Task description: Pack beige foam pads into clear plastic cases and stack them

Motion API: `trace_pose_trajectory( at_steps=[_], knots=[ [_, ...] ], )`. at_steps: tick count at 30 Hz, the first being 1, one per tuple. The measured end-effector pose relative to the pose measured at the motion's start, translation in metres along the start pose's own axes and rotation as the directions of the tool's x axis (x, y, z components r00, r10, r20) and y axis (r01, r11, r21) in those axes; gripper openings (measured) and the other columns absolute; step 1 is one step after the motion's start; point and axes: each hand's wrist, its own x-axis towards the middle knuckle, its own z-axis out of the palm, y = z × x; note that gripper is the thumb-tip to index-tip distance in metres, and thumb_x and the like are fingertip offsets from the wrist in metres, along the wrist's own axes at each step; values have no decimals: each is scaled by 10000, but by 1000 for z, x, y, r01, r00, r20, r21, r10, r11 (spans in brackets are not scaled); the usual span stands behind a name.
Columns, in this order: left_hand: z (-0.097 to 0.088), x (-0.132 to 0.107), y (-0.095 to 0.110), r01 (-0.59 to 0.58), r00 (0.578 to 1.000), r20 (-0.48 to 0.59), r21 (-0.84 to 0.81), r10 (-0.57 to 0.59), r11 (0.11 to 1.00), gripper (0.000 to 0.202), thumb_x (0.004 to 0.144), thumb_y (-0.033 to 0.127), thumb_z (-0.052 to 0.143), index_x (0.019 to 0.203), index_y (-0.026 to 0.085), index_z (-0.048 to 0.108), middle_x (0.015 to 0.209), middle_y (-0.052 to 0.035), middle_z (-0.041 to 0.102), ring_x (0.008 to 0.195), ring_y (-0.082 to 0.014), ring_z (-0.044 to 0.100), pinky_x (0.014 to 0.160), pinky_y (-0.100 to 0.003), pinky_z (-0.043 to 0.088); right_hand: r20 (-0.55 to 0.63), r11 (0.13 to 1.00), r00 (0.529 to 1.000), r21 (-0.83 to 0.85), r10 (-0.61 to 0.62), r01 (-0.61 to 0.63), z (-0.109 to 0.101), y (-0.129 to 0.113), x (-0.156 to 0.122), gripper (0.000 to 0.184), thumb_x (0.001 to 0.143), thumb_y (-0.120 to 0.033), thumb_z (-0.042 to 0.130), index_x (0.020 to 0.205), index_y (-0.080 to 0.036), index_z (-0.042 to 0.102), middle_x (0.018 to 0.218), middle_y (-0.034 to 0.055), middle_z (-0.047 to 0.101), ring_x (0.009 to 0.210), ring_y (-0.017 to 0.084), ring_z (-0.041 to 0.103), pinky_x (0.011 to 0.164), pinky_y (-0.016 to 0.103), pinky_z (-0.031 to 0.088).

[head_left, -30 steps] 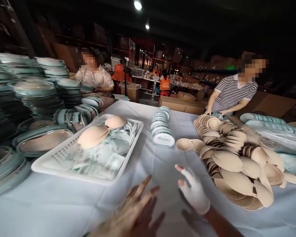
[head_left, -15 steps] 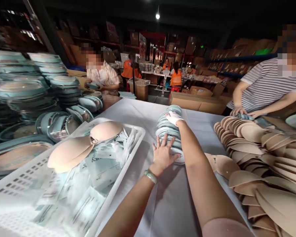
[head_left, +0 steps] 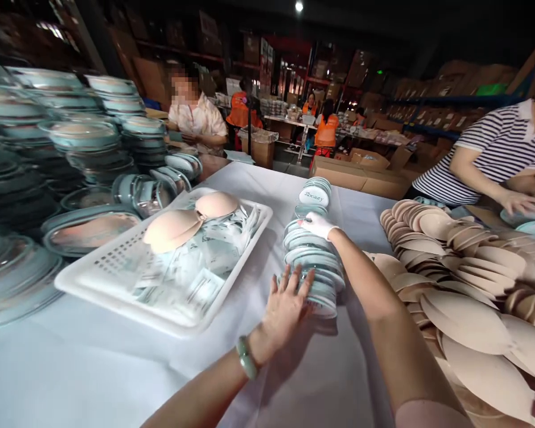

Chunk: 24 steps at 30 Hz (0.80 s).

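Between the two hands lies a row of round pale-blue lids [head_left: 312, 261], stacked face to face on their edges and running away from the person along the tabletop [head_left: 93, 368]. At the near end the left hand [head_left: 285, 306] presses flat against the row, fingers spread, a green bangle at the wrist. Farther along, the gloved right hand [head_left: 317, 224] rests on top of the row, fingers curled over the lids; neither grip is clenched. Beyond it the far end lid faces the camera and bears printed lettering. A white cloth covers the tabletop. To the left sits a white perforated tray [head_left: 116, 270] with beige cups and packets; to the right, a heap of beige cups [head_left: 463, 285] crowds close. Bare cloth lies nearest the person. Behind, a dim warehouse holds cartons and other people.
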Motion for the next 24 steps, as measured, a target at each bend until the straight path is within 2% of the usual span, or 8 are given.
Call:
trace_pose_trajectory(
  at_steps=[2,5,7,10,14,19,22,24],
  knots=[
    [5,-43,5,-60,987,-145,95,73,994,679,985,409,593,1591,191,378,1608,-213,421,1486,-431,384,1122,-681,393,97,999,994,-17,-42,44,7,-11,-36,458,996,-561,546,983,-119,669,924,44,688,812,160,633,771,294,507],
    [5,-110,12,-136,919,-339,207,201,969,578,1004,423,549,1543,230,470,1614,-150,438,1565,-400,206,1224,-718,82,193,996,978,-24,-75,81,22,-22,-90,458,993,-600,488,994,-174,655,958,72,717,825,205,631,679,285,408],
    [-1,-146,18,-185,896,-362,224,258,957,501,1005,397,553,1491,277,539,1605,-84,469,1599,-360,29,1219,-698,-98,222,996,972,-20,-81,87,31,-27,-120,490,987,-646,437,1041,-200,634,1024,85,721,887,247,639,669,293,361],
    [-13,-178,26,-215,903,-327,214,277,953,437,999,363,571,1429,295,605,1573,-44,516,1596,-347,-91,1198,-699,-164,235,997,969,4,-70,71,40,-33,-148,506,981,-668,401,1046,-210,605,1030,91,717,931,265,639,684,295,343],
    [-23,-186,27,-208,925,-271,227,267,951,545,952,374,645,1478,261,555,1619,-76,448,1594,-383,-17,1199,-720,-117,224,998,973,35,-50,43,43,-42,-164,496,991,-640,395,1050,-190,596,1055,115,715,942,270,642,692,297,345],
    [-23,-173,13,-289,896,-289,196,336,937,1061,741,831,651,1580,227,412,1608,-219,418,1525,-507,209,1158,-777,135,255,985,952,71,-168,155,42,-46,-166,457,1026,-599,395,1017,-209,634,990,46,729,897,197,664,723,258,417],
    [1,-163,6,-333,803,-406,303,437,893,776,849,654,698,1537,385,461,1574,-86,508,1534,-402,288,1209,-650,254,188,988,971,7,-151,152,33,-29,-124,461,1088,-461,277,1095,-196,655,1057,54,735,964,174,678,832,261,478],
    [28,-158,4,-271,798,-446,335,405,902,607,890,474,728,1464,472,529,1600,66,472,1579,-329,208,1225,-536,332,65,992,996,-101,-67,73,22,-11,-75,380,1069,-384,366,1246,-163,619,1245,130,687,1095,231,656,928,342,484]
  ],
)
